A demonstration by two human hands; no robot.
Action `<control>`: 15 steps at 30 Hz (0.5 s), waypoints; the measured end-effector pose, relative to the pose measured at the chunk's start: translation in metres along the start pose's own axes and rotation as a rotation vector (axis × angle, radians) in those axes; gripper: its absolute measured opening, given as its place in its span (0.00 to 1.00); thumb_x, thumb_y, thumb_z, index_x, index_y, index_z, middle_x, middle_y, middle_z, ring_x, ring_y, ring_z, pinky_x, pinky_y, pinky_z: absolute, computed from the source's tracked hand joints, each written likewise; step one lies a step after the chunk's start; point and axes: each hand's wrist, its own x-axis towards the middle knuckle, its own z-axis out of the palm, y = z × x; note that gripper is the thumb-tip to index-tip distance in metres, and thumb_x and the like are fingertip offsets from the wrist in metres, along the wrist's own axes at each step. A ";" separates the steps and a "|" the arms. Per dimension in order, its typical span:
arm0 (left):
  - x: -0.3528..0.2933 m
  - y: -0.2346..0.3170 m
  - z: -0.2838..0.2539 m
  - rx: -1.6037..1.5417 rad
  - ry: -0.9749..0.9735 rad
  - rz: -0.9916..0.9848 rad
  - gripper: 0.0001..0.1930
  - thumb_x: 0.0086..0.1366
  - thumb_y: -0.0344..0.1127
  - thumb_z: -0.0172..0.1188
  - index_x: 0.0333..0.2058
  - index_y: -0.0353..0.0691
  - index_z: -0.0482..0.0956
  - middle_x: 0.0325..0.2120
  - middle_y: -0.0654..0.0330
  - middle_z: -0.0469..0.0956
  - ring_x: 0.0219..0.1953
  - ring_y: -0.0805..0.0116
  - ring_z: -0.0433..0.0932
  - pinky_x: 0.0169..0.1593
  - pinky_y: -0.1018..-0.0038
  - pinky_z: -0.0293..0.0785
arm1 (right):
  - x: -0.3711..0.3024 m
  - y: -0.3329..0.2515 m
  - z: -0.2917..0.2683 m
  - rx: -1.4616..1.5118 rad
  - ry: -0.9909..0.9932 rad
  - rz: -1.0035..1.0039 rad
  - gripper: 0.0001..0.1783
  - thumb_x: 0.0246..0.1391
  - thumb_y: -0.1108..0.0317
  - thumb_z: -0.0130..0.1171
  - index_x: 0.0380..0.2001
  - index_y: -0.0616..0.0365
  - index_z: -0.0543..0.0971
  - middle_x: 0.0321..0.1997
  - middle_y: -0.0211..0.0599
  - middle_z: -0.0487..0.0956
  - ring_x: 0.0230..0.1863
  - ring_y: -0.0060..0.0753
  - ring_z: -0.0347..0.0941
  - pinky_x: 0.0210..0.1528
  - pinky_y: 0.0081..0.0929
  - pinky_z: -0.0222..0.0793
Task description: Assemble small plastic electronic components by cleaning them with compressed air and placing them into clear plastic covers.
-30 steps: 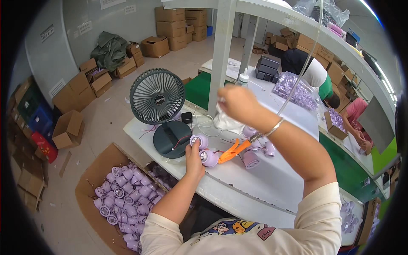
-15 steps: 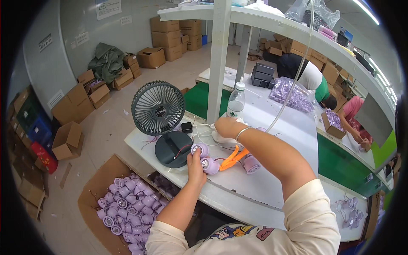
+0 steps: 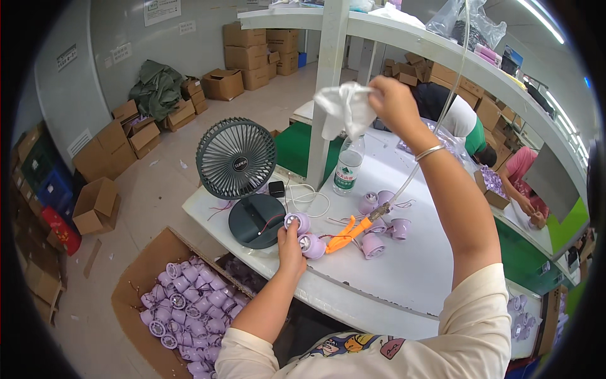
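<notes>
My left hand (image 3: pixel 291 254) is closed on a lilac plastic cup-shaped part (image 3: pixel 297 222) at the bench's near edge. A second lilac part (image 3: pixel 312 246) touches its fingers, with thin wires about it. Raised high, my right hand (image 3: pixel 396 106) pinches a white cloth (image 3: pixel 346 112), which hangs above and partly in front of a clear plastic bottle (image 3: pixel 348 167). An orange air blow gun (image 3: pixel 348 235) on a hose lies right of my left hand. Several loose lilac parts (image 3: pixel 374 246) lie around its hose end.
A dark green desk fan (image 3: pixel 236 158) stands left of the bottle, beside a small black adapter (image 3: pixel 276 189) and white cable. Below the bench, a carton (image 3: pixel 134 278) holds many lilac parts. A white post (image 3: pixel 326 107) supports the shelf. Two people work at the far right.
My right hand has lifted the white cloth from the bench beside the bottle, up and to the right. The bottle and the loose parts now show. My left hand stays in place.
</notes>
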 end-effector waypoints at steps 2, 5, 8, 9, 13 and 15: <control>0.000 -0.002 0.003 -0.003 -0.015 -0.002 0.18 0.65 0.43 0.56 0.45 0.37 0.66 0.36 0.58 0.72 0.32 0.71 0.75 0.34 0.72 0.75 | -0.010 0.026 0.013 -0.227 -0.182 -0.002 0.17 0.44 0.65 0.59 0.41 0.55 0.78 0.35 0.45 0.80 0.40 0.48 0.77 0.45 0.41 0.72; 0.001 -0.002 0.000 -0.003 -0.016 0.001 0.18 0.65 0.43 0.56 0.45 0.37 0.66 0.36 0.58 0.72 0.32 0.71 0.75 0.34 0.72 0.75 | -0.018 0.033 0.016 -0.210 -0.413 0.064 0.21 0.43 0.65 0.60 0.43 0.55 0.78 0.38 0.45 0.80 0.43 0.49 0.76 0.47 0.40 0.72; 0.002 -0.003 -0.001 0.000 -0.018 0.007 0.18 0.65 0.43 0.56 0.45 0.37 0.66 0.36 0.58 0.72 0.32 0.70 0.75 0.34 0.72 0.76 | -0.018 0.028 0.009 -0.218 -0.434 0.097 0.26 0.42 0.64 0.62 0.49 0.56 0.75 0.45 0.49 0.77 0.46 0.51 0.75 0.48 0.40 0.72; 0.001 -0.003 -0.001 0.000 -0.019 0.013 0.18 0.65 0.43 0.56 0.45 0.37 0.66 0.36 0.58 0.72 0.32 0.70 0.75 0.34 0.72 0.76 | -0.019 0.025 0.006 -0.232 -0.401 0.068 0.28 0.43 0.63 0.63 0.50 0.56 0.74 0.47 0.50 0.76 0.47 0.51 0.75 0.49 0.40 0.72; 0.000 0.000 0.001 0.012 -0.014 0.003 0.18 0.65 0.43 0.55 0.45 0.37 0.66 0.37 0.58 0.72 0.33 0.70 0.75 0.35 0.71 0.76 | -0.018 0.011 0.004 -0.224 -0.445 0.033 0.31 0.43 0.60 0.65 0.52 0.57 0.71 0.47 0.50 0.75 0.46 0.50 0.76 0.47 0.40 0.73; -0.001 0.002 0.003 0.018 -0.002 0.002 0.18 0.65 0.43 0.55 0.46 0.37 0.66 0.37 0.57 0.72 0.33 0.69 0.75 0.35 0.71 0.76 | -0.020 0.004 0.007 -0.265 -0.393 0.062 0.32 0.43 0.58 0.67 0.51 0.57 0.70 0.47 0.48 0.74 0.45 0.48 0.76 0.46 0.39 0.73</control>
